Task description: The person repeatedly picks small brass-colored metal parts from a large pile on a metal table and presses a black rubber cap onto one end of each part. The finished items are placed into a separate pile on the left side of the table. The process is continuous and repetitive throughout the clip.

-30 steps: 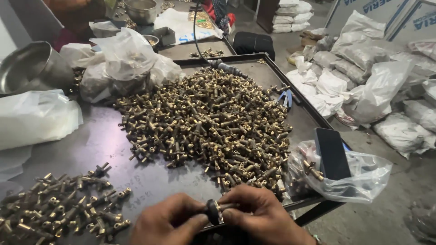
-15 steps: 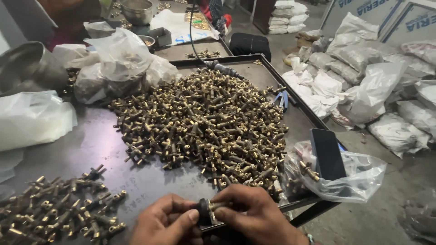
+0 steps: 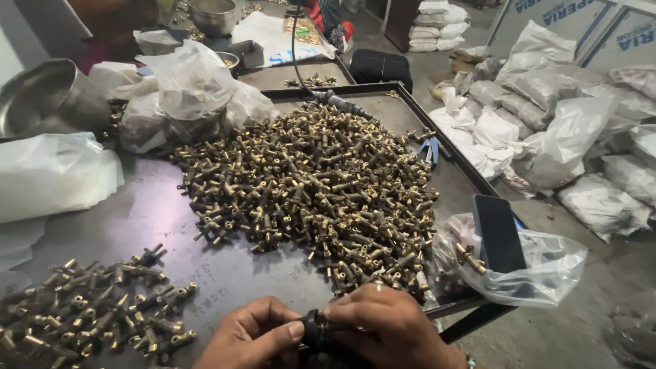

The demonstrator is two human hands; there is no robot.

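At the near edge of the dark metal tray (image 3: pixel 205 225), the person's two hands meet over a small black ring-shaped part (image 3: pixel 312 328). The left hand (image 3: pixel 249 338) pinches it from one side with thumb and forefinger, and the right hand (image 3: pixel 389 328) closes its fingertips on it from the other, so the part sits squeezed between both, just above the tray's front rim. Much of the part is hidden by the fingers, and I cannot tell whether anything is fitted inside it.

Just beyond the hands, a large heap of brass fittings (image 3: pixel 314 184) spreads across the middle of the tray, its nearest pieces almost touching the right hand. A smaller pile of fittings (image 3: pixel 89 307) lies well apart to the left of the left hand. At the tray's right front corner a clear plastic bag (image 3: pixel 540 270) holds a few more brass pieces, and a dark phone (image 3: pixel 497 232) rests on it. Small blue-handled pliers (image 3: pixel 429 147) lie near the far right rim. Crumpled white bags (image 3: pixel 184 85) sit at the back left beside a steel bowl (image 3: pixel 41 99), and filled sacks (image 3: pixel 547 130) cover the floor to the right.
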